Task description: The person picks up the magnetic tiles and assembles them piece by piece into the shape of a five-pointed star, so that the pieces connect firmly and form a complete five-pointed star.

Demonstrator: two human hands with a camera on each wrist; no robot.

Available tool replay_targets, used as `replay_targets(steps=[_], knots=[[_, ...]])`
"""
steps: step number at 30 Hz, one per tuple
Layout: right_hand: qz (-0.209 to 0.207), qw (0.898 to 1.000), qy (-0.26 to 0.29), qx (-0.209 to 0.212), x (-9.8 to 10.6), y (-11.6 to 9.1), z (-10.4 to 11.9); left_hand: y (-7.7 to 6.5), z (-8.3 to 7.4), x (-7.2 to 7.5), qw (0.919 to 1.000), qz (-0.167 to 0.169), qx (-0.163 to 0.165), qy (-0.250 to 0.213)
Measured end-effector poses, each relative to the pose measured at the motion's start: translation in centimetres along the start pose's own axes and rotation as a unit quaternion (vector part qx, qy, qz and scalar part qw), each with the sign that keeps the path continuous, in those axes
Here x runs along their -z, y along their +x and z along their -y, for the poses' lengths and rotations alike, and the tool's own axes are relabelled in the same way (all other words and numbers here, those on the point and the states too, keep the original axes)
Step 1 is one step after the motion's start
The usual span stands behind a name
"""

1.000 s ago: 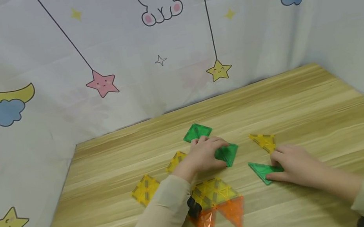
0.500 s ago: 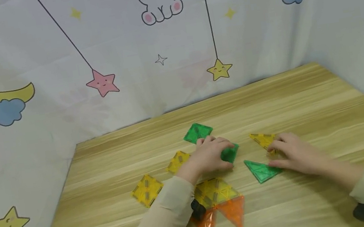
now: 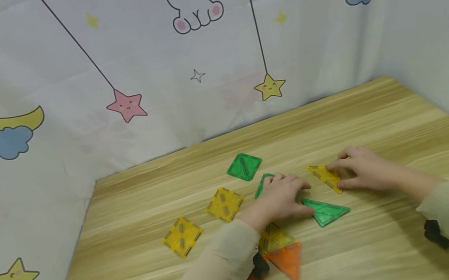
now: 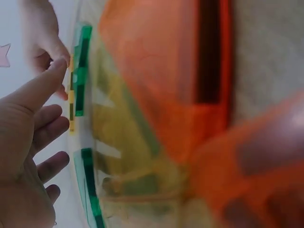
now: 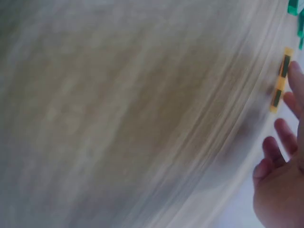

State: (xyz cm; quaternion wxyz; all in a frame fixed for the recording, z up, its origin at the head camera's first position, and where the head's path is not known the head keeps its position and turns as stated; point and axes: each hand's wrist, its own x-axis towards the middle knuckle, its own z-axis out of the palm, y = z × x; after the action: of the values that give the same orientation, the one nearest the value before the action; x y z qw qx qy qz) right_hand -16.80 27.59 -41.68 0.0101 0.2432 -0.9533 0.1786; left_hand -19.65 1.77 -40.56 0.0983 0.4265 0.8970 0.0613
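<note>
My left hand (image 3: 283,197) reaches over a green magnetic tile (image 3: 261,185), partly covering it. Its fingers are spread and loosely bent, holding nothing in the left wrist view. The thumb tip is right at the left corner of a green triangular magnetic tile (image 3: 326,212). My right hand (image 3: 363,169) pinches a yellow triangular magnetic tile (image 3: 324,177) at its right side, between thumb and fingers. In the right wrist view, that yellow tile (image 5: 281,80) appears edge-on beside the fingertips. Behind the left hand lies a green diamond of tiles (image 3: 245,166).
Two yellow squares of tiles lie to the left, one near (image 3: 182,236) and one farther (image 3: 224,204). Under the left wrist, yellow tiles (image 3: 276,238) join orange triangles (image 3: 288,262). A printed white curtain (image 3: 148,49) surrounds the wooden table (image 3: 380,120).
My right hand has let go of the green triangle and moved back to the yellow one. My left hand has moved right, off the green tile it was gripping, toward the green triangle.
</note>
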Motion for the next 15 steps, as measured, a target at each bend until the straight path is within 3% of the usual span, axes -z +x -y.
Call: replay_targets(steps=[7, 15], knots=[[0.025, 0.999, 0.019, 0.026, 0.4, -1.3, -0.1, 0.5, -0.4, -0.2, 0.9974, -0.033, 0.036, 0.054], [0.049, 0.998, 0.025, 0.016, 0.2, -2.3, 0.6, 0.6, -0.7, -0.2, 0.9967, -0.043, 0.054, 0.043]])
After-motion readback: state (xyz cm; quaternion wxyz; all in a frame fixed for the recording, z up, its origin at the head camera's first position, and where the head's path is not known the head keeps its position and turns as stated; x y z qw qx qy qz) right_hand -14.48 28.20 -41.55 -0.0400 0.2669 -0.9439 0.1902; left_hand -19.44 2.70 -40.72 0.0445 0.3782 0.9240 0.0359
